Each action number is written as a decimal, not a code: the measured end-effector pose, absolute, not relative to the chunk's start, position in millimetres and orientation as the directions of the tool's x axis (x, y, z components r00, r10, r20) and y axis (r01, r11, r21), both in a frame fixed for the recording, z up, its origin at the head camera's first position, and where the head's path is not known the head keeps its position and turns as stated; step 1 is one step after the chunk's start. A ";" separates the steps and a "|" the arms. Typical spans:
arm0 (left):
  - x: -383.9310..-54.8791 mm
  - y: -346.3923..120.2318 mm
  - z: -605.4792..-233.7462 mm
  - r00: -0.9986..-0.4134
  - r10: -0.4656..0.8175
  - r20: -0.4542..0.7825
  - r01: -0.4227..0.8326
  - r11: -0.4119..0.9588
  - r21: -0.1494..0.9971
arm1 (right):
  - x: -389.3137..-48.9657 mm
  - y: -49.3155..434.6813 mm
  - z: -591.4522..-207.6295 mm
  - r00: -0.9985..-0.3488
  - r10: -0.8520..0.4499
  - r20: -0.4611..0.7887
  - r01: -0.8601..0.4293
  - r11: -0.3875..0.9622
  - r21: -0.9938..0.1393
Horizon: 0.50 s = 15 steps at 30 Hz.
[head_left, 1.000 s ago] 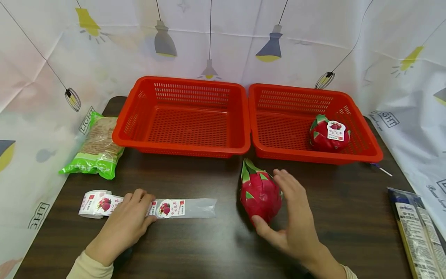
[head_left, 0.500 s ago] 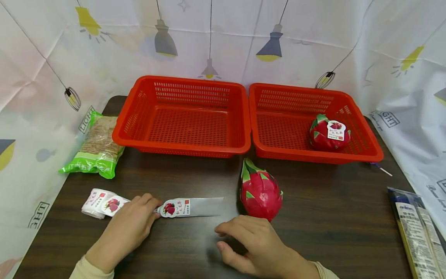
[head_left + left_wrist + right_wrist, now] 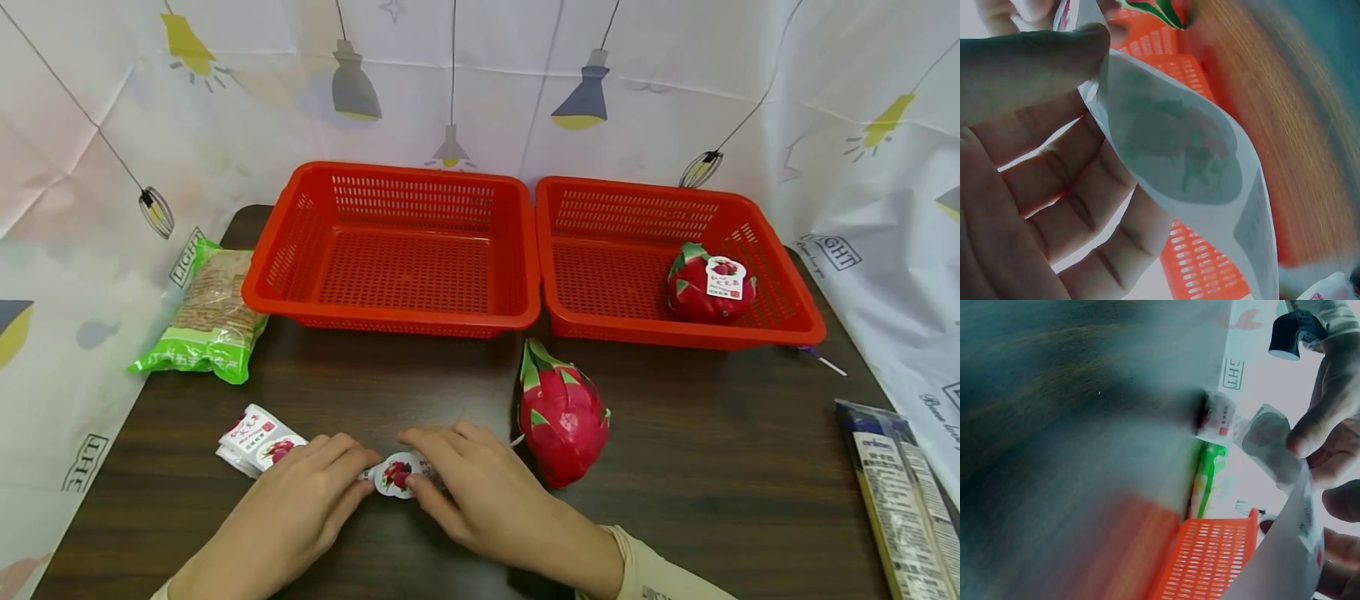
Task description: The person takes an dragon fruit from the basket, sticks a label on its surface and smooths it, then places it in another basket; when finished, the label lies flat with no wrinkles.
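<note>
A strip of fruit labels (image 3: 392,478) stretches between my two hands, raised off the table. My left hand (image 3: 303,500) pinches it between thumb and fingers; the left wrist view shows the translucent backing (image 3: 1172,144) twisting away from the thumb tip. My right hand (image 3: 498,492) grips the strip close to its free end, its thumb at the edge of a round dragon fruit label. The label roll (image 3: 251,437) trails to the left of my left hand. A red dragon fruit (image 3: 564,429) with green-tipped scales lies on the table just beyond my right hand.
Two red plastic baskets stand side by side at the back. The right basket (image 3: 637,332) holds a labelled dragon fruit (image 3: 697,292); the left basket (image 3: 390,321) is bare inside. A green-edged bag (image 3: 213,312) lies at left, a long packet (image 3: 896,492) and a lollipop (image 3: 821,360) at right.
My right hand has left the dragon fruit and moved left onto the strip's end. My left hand has shifted right and nearer with the strip, and the roll has been drawn along to the right.
</note>
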<state>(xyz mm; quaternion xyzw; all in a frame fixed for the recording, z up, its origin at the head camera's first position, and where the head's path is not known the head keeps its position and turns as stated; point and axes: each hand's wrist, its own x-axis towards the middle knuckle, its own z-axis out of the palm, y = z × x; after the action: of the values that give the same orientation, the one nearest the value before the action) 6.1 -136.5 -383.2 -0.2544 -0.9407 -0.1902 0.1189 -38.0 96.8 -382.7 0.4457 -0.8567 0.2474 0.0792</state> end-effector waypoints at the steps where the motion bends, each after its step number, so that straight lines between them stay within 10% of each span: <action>1: 6.2 -136.2 -382.8 -0.842 0.437 0.316 0.526 0.795 0.303 | -38.8 96.1 -383.6 -0.595 -0.723 0.351 -0.796 0.471 -0.379; 7: 5.6 -139.5 -385.1 -0.840 0.446 0.309 0.537 0.762 0.362 | -41.0 95.1 -386.5 -0.597 -0.724 0.345 -0.772 0.404 -0.490; 15: -12.0 -168.3 -378.4 -0.858 0.509 0.067 0.378 0.536 0.755 | -40.0 92.1 -388.5 -0.546 -0.769 0.333 -0.793 0.347 -0.500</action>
<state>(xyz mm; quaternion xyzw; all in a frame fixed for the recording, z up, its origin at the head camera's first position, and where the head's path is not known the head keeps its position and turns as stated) -12.0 -168.3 -378.4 -0.2541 -0.8727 -0.4090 -0.0804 -40.0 92.1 -388.5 0.4760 -0.8204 0.3161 0.0193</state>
